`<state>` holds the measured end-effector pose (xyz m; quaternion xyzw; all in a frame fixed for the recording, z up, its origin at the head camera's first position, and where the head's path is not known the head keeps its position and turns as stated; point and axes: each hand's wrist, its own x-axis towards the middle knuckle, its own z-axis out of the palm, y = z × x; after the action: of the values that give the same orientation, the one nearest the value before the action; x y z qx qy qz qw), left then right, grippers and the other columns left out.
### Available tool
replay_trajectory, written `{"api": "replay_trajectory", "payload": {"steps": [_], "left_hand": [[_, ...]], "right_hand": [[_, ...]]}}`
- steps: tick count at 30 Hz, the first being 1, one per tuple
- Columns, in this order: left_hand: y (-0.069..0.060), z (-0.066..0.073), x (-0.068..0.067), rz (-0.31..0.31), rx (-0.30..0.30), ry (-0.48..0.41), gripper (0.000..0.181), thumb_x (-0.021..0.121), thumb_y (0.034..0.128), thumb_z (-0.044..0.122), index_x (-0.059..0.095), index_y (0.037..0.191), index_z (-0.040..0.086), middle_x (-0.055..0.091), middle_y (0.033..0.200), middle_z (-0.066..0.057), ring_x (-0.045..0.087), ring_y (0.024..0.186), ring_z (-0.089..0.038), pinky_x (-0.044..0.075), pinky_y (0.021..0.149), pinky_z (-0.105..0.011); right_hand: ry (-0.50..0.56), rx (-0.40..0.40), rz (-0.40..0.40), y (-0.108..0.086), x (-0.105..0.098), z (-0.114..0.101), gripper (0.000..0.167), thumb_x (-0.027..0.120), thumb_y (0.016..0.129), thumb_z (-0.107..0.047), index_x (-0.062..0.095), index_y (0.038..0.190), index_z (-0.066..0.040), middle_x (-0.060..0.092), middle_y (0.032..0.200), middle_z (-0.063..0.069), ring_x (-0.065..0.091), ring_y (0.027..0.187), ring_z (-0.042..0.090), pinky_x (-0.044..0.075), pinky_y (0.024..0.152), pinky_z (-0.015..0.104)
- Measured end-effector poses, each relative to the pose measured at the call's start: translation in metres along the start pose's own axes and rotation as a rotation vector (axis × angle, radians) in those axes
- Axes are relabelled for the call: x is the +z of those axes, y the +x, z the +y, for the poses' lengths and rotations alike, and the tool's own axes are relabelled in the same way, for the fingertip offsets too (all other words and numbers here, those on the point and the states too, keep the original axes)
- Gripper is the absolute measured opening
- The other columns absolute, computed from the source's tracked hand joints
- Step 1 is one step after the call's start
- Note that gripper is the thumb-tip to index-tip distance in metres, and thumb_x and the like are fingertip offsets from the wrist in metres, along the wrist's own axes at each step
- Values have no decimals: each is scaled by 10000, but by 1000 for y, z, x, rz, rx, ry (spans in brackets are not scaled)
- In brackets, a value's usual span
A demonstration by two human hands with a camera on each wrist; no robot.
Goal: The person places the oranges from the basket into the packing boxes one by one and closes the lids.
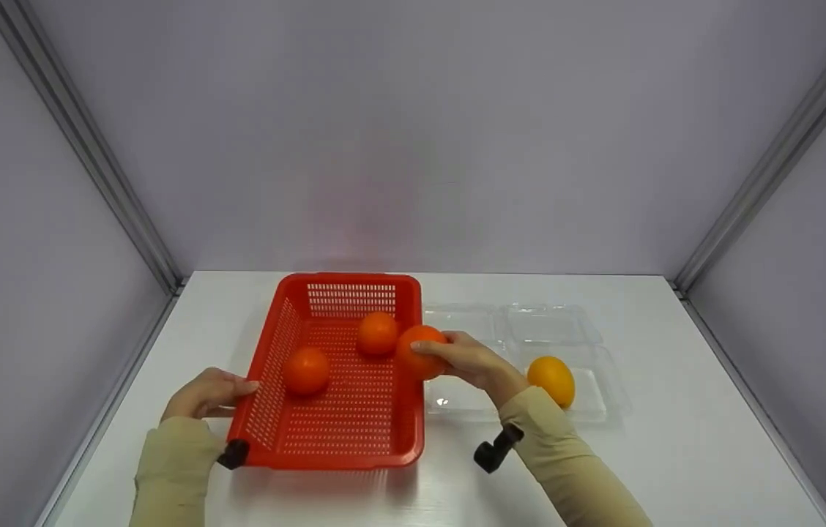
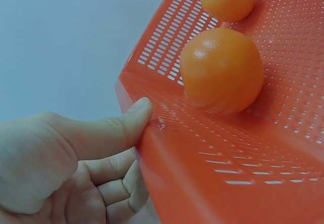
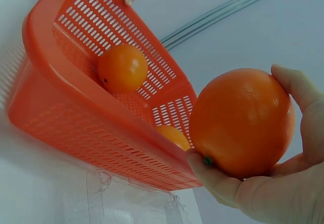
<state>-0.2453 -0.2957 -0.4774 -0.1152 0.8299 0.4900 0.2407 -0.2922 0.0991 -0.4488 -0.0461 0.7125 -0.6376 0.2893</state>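
Note:
My left hand (image 1: 206, 395) pinches the left rim of a red perforated plastic basket (image 1: 340, 462), thumb on top and fingers beneath, as the left wrist view shows. Inside the basket lie two oranges, one orange (image 1: 306, 371) near the left wall and another orange (image 1: 377, 334) toward the back right. A third orange (image 3: 243, 123), with a small green stem spot, is gripped in my right hand (image 1: 468, 359) between thumb and fingers. In the head view it appears over the basket's right rim.
To the right of the basket, a clear plastic compartment tray (image 1: 552, 326) rests on the white table (image 1: 691, 410). A yellower orange fruit (image 1: 551, 381) sits in its front right compartment. Grey walls with metal corner rails (image 1: 779, 139) enclose the table at the back and sides.

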Motion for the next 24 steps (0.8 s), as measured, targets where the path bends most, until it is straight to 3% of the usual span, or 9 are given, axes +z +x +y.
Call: {"api": "replay_trajectory", "payload": {"steps": [10,24], "left_hand": [[1,-1,3,17,-13,12,399,621,919,239,614,1137,-96,680,1107,-167,664,1003,-237,522,973,-482],[-1,1,2,11,-9,24,460,609,930,254,580,1191,-123,681,1125,-178,666,991,-213,524,973,-469]], "right_hand": [[9,0,-6,-3,-9,5,538,642,881,-293,503,1273,47,649,1004,22,643,893,115,559,839,262],[26,11,19,-3,-18,10,555,644,881,-286,494,1279,71,646,1008,32,641,886,120,558,832,250]]}}
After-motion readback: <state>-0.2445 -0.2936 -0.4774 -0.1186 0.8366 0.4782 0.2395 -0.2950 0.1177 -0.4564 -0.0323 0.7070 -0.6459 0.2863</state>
